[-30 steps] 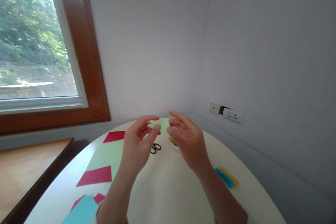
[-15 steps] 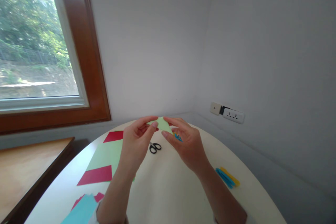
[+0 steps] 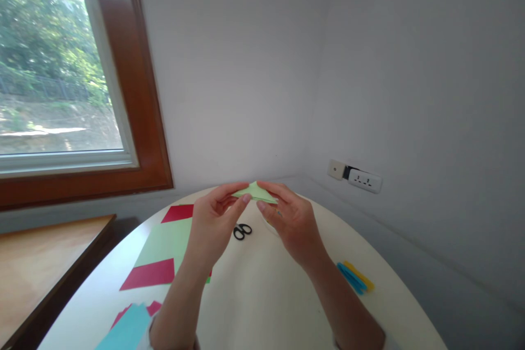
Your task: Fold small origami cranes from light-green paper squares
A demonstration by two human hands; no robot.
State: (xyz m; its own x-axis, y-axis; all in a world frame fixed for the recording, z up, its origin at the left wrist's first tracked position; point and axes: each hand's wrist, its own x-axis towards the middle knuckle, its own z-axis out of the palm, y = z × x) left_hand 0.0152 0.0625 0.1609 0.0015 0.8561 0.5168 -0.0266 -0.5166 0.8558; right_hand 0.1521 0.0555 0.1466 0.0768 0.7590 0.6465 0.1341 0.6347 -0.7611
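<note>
A small folded piece of light green paper, roughly triangular, is held up above the far part of the table. My left hand pinches its left side, thumb in front and fingers behind. On its right side, my right hand grips it the same way. Black-handled scissors lie on the table below and between my hands; their blades are mostly hidden by my left hand.
On the round white table, red paper strips and a light green sheet lie left. Turquoise paper is nearer. Blue strips and yellow strips lie right. A wall and socket stand behind.
The green paper has tilted in my hands, so its lower folded edge now faces me and lies more level. My right thumb has shifted slightly right.
</note>
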